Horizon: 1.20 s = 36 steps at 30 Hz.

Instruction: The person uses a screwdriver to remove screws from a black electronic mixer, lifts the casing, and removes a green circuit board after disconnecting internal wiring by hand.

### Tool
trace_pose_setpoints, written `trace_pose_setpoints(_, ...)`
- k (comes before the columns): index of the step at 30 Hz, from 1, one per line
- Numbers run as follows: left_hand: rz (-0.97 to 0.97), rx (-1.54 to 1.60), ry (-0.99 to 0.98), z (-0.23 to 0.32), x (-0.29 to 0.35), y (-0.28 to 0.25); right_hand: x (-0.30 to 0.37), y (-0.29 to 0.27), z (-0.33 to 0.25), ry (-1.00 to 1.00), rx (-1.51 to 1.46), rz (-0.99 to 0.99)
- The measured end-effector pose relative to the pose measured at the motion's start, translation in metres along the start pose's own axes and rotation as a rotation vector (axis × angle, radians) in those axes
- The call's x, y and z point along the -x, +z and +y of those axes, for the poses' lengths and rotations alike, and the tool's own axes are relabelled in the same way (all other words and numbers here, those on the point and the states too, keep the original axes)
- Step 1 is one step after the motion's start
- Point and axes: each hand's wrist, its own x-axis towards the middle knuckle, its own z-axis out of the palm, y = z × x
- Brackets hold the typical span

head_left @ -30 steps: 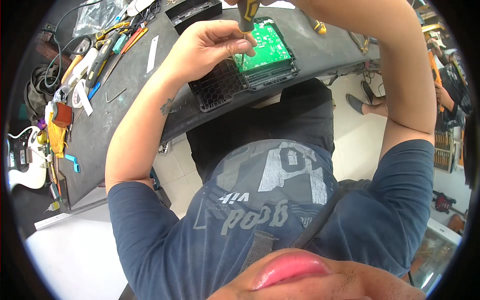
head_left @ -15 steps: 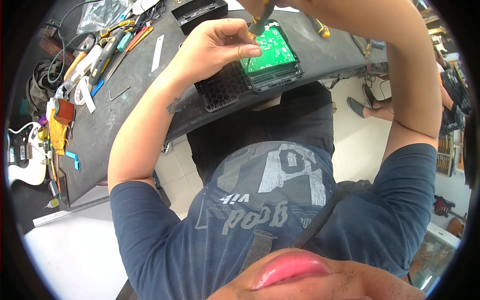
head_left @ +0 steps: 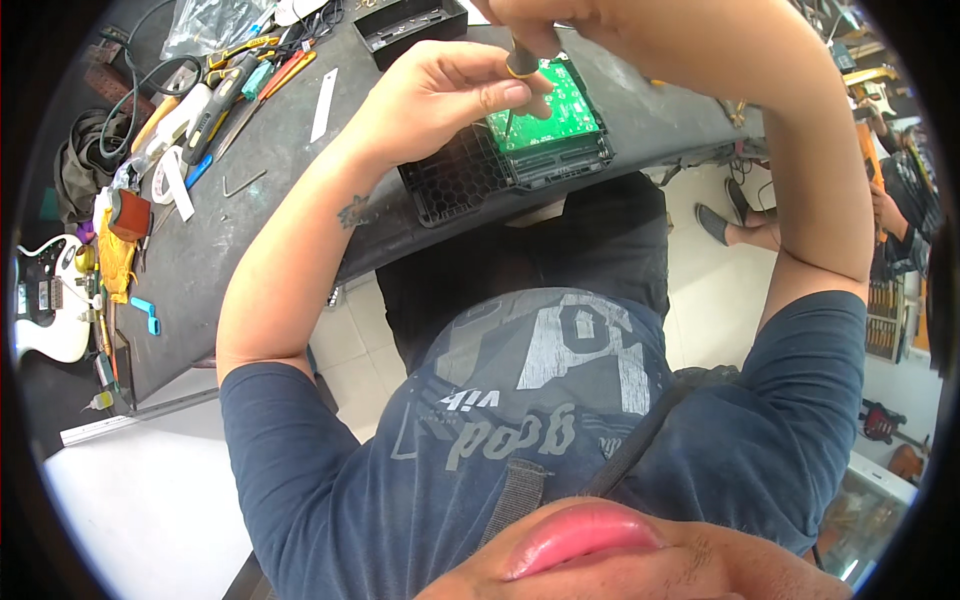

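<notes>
A green circuit board point(head_left: 562, 118) sits in a black plastic housing point(head_left: 560, 172) at the table's near edge. Over the board stands a screwdriver point(head_left: 522, 62) with a dark handle and a yellow band, its thin shaft pointing down at the board. My right hand point(head_left: 560, 22), partly cut off by the top edge, is closed round the handle. With thumb and fingers, my left hand point(head_left: 455, 92) pinches about the shaft just below the handle. Whether the tip sits in a screw is too small to tell. A black honeycomb panel point(head_left: 455, 180) lies under my left wrist.
A black tray point(head_left: 410, 35) with small metal parts stands at the far side. To the left lie a steel ruler point(head_left: 323, 105), a hex key point(head_left: 245, 184), a utility knife point(head_left: 208, 125), a tape roll point(head_left: 165, 180) and a white guitar body point(head_left: 70, 310). Another person's feet point(head_left: 715, 222) show at right.
The screwdriver's handle has come down and slightly right, and my right hand with it. Fingers of my left hand now reach further round the shaft. My right forearm now covers the yellow-handled tool.
</notes>
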Motion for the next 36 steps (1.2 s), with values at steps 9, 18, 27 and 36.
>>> trace_pose_setpoints(9,0.121,-0.066,-0.017,-0.004,0.004,-0.003,-0.014,-0.001,-0.024,0.387,0.174,-0.035)
trace_pose_setpoints(18,0.107,0.010,-0.039,0.003,0.001,-0.006,-0.011,-0.002,-0.016,0.277,-0.113,-0.017)
trace_pose_setpoints(27,0.118,-0.018,-0.038,0.005,0.004,-0.003,-0.006,0.012,-0.018,0.399,-0.073,0.186)
trace_pose_setpoints(36,0.109,-0.017,-0.143,0.002,0.002,-0.014,0.038,0.132,0.000,0.553,-0.322,0.244)
